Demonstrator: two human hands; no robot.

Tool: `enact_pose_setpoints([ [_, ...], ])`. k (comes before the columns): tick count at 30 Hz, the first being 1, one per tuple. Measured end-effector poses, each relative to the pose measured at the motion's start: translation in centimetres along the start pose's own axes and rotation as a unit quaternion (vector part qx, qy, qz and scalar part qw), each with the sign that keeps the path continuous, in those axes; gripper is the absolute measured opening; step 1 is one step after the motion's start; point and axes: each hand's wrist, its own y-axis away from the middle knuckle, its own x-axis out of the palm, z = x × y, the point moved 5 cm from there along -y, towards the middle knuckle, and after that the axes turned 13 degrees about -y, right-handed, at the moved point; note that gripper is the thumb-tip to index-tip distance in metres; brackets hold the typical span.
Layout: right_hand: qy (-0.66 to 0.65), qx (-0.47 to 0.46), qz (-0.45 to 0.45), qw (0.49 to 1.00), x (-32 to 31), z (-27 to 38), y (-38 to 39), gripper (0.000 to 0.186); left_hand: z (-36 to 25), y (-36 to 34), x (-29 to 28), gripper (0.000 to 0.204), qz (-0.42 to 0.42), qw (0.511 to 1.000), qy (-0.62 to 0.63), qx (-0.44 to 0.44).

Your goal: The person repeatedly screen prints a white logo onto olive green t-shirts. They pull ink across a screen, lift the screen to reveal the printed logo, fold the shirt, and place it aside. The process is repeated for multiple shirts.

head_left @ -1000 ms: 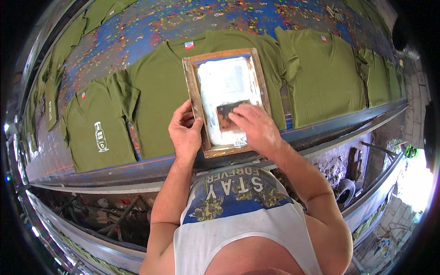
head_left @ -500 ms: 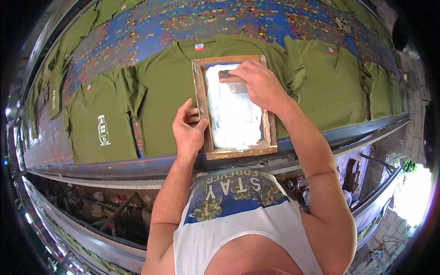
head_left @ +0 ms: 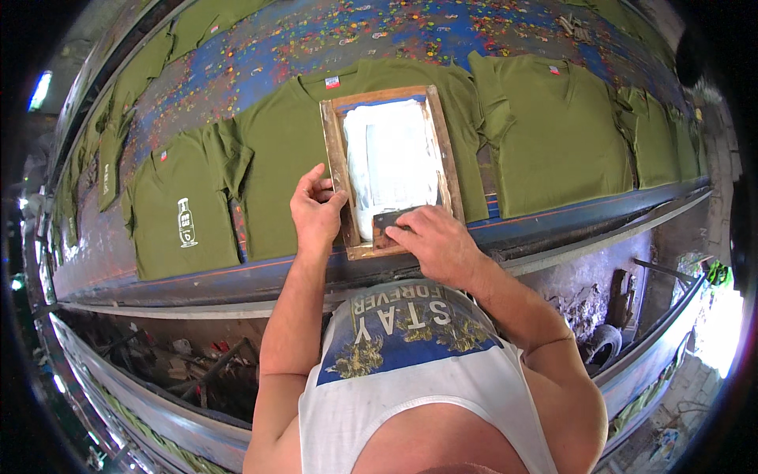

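Observation:
A wooden screen frame (head_left: pixel 444 158) with white ink (head_left: pixel 388 150) inside lies tilted slightly on an olive T-shirt (head_left: pixel 276 158). My left hand (head_left: pixel 317 204) grips the frame's left side with curled fingers and thumb. Near the frame's lower end, my right hand (head_left: pixel 430 243) holds a dark squeegee with a wooden body (head_left: pixel 381 235), its blade in the ink. The shirt's area beneath the frame is hidden.
Another olive shirt (head_left: pixel 154 237) with a white bottle print (head_left: pixel 186 221) lies to the left, and folded shirts (head_left: pixel 560 142) to the right, on a long paint-speckled table (head_left: pixel 316 39). A metal rail (head_left: pixel 584 229) runs along the table's near edge, with clutter below.
My right hand with the squeegee has moved from the top of the screen down to its lower end, since half a second ago. My left hand stays at the frame's side.

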Motion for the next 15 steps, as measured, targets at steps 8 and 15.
enact_pose_setpoints([
  [8, -0.015, -0.025, -0.014, 0.999, -0.8, 2.0, 1.4, 0.053, 0.3, -0.4, -0.1, 0.068, -0.003, 1.000, 0.003, -0.007],
  [15, -0.105, -0.132, -0.140, 0.976, -2.0, 6.1, 1.4, 0.038, 1.3, -0.2, 0.3, 0.069, -0.042, 0.998, -0.032, 0.036],
])
